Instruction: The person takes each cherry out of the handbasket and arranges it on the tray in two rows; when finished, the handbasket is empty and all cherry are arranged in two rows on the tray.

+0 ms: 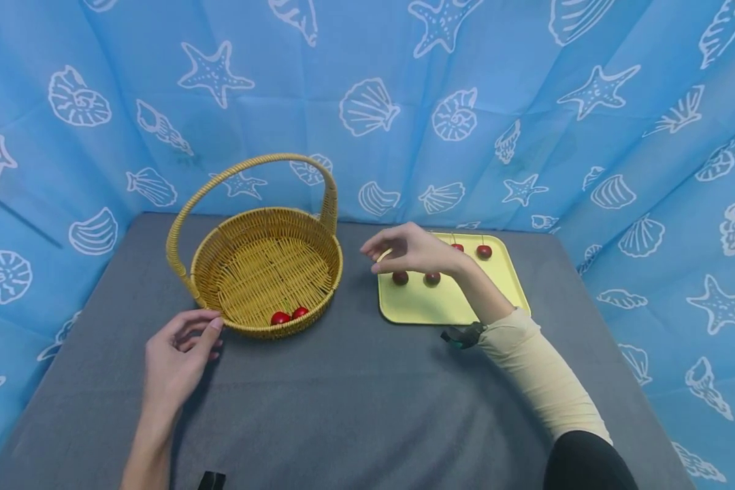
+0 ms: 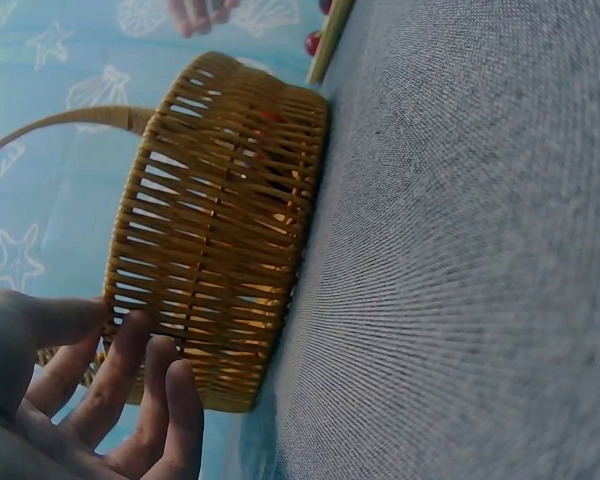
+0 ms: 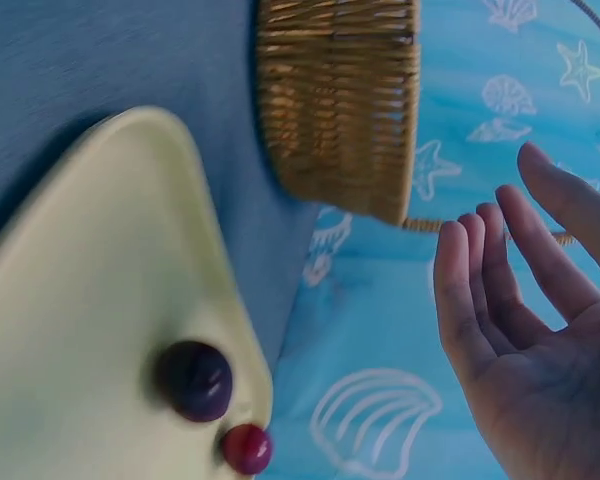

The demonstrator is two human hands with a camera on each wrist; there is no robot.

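A round wicker basket [image 1: 263,272] with a tall arched handle stands left of centre, two red cherries [image 1: 280,318] inside by its near wall. My left hand [image 1: 180,347] pinches the basket's rim at the near left, thumb on one side and index finger on the other, as the left wrist view also shows. Over the left edge of a pale yellow tray [image 1: 425,312] hovers my right hand [image 1: 413,248], its fingers loosely bent and apart from the thumb, holding nothing. Several dark red cherries [image 1: 484,252] lie on that tray, the rear left part hidden behind the hand.
Grey cloth [image 1: 318,408] covers the table. Behind it and along both sides hangs a blue curtain [image 1: 318,88] printed with white shells and starfish. The basket's handle [image 1: 251,162] rises well above its rim. A strip of cloth separates basket and tray.
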